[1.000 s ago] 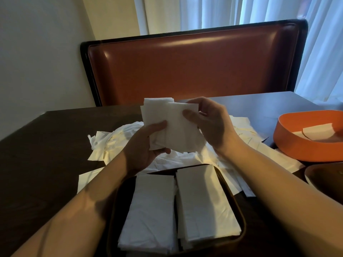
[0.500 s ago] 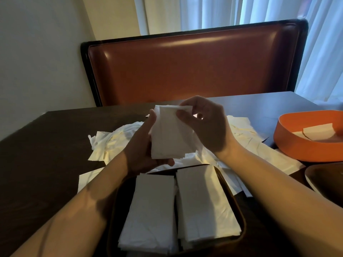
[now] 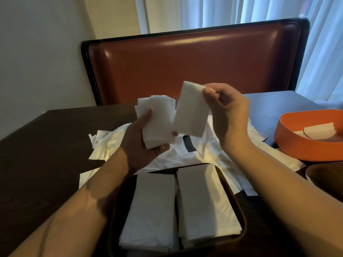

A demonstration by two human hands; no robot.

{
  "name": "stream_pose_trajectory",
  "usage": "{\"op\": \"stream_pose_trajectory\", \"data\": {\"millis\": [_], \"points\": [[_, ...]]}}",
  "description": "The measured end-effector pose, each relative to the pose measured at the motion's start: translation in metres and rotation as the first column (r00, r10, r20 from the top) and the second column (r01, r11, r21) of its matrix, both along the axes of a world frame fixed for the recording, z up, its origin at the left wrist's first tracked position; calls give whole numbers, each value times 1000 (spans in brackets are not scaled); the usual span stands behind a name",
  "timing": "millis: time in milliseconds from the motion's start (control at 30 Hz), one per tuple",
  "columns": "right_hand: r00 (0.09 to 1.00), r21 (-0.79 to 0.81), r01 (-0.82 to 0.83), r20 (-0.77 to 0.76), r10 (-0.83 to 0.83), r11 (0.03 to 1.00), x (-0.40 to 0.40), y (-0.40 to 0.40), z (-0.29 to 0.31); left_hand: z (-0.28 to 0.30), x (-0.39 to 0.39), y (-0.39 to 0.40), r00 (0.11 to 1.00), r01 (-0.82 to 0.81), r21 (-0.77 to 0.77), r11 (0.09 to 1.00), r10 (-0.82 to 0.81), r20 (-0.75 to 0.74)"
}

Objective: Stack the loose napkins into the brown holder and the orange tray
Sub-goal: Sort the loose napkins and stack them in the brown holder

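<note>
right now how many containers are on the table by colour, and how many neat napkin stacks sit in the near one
brown rectangular napkin holder, nearest the camera: 1
orange oval tray: 1
dark brown bowl-like container, cut off at the right edge: 1
total containers: 3
neat white napkin stacks in the brown holder: 2, left stack and right stack, side by side

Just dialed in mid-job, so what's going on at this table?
A person is sorting napkins. The left hand holds a small stack; the right hand pinches a single napkin beside it. The brown holder holds two stacks, the orange tray a few napkins, and a loose pile remains.
</note>
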State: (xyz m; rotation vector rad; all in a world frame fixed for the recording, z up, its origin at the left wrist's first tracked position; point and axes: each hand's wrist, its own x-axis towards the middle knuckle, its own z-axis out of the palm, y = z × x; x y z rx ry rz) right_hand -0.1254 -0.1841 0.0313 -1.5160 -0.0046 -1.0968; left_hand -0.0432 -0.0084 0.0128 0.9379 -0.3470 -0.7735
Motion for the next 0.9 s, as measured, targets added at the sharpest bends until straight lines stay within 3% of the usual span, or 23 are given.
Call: {"op": "stream_pose_trajectory", "data": {"millis": [133,267,467,600,767,900], "points": [[971,117,233,20,-237,965,-2,-10,4,0,6,2,996,-90,-88,992,89,-16],[969,143,245,5,-248,959,-2,-13,6,0,5,3,991,-129,-114,985,124,-48],[996,-19,-76,-55,75,997,-9,-2,20,0,2,0,992,-124,-47,991,123,-23],[918,-34,-367,-175,356,929,-10,1,18,-3,4,0,998,-62,40,997,61,16],[917,-24,-310,-272,292,950,0,13,-3,0,-6,-2,994,87,50,995,-91,68],[944,-38,-221,-260,204,974,7,17,-12,1,-4,-1,982,154,145,977,-168,87]]}}
